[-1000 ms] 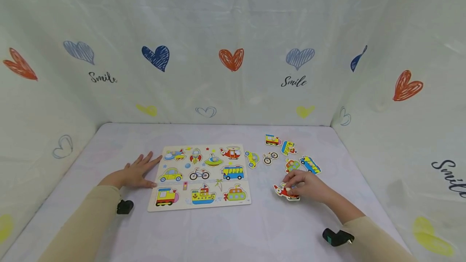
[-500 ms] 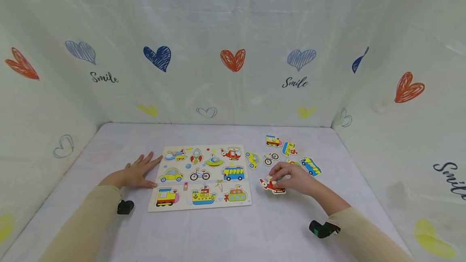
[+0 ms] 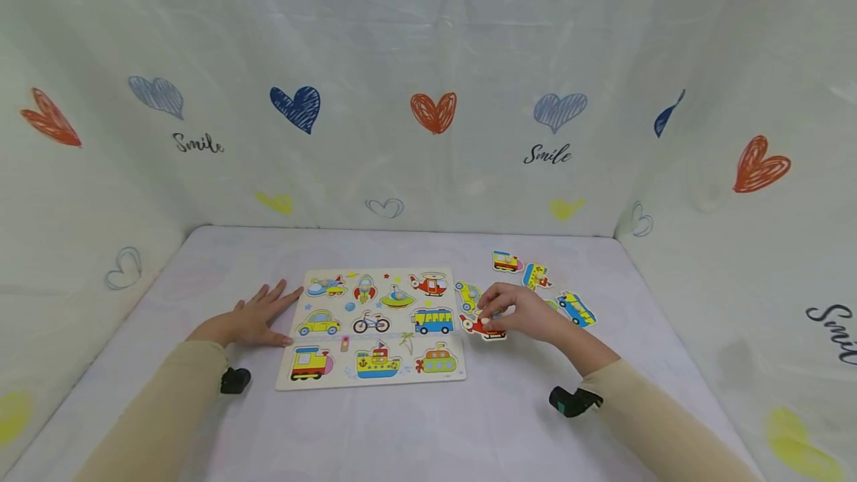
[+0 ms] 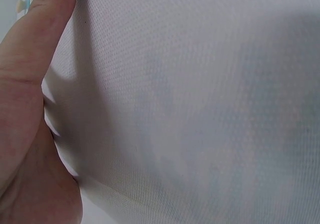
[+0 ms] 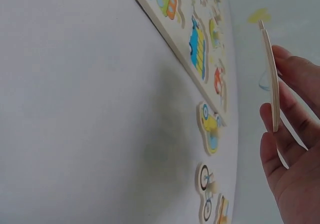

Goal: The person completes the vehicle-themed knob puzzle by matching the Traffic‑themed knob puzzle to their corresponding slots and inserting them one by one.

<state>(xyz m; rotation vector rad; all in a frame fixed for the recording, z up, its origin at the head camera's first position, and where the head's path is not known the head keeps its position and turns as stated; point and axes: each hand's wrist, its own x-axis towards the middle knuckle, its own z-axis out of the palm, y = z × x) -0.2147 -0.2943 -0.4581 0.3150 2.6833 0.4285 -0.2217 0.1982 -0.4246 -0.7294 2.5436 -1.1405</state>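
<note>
Near the right edge of the puzzle board (image 3: 410,379), our right hand (image 3: 522,311) pinches the helicopter piece (image 3: 483,328). From the head we see its red printed front; the right wrist view gives only its thin pale edge, but shows it raised clear of the table (image 3: 375,430). Our left hand (image 3: 254,318) lies relaxed, fingers spread, at the board's left edge; its own wrist view shows us little besides thumb, palm and pale cloth. The board between our 2 hands carries 10 vehicle pictures, in 3 rows. Just beside its right side lies the car piece (image 3: 468,296), partly covered by our right hand in the head view. The bicycle piece (image 5: 206,191), which that hand hides from the head camera, shows plainly from the right wrist, flat next to the car. Farther out, from the head, we see the train piece (image 3: 506,261), the ship piece (image 3: 536,276) and the bus piece (image 3: 576,309). Behind the table hangs a pale curtain (image 3: 375,36) printed with hearts and "Smile".
</note>
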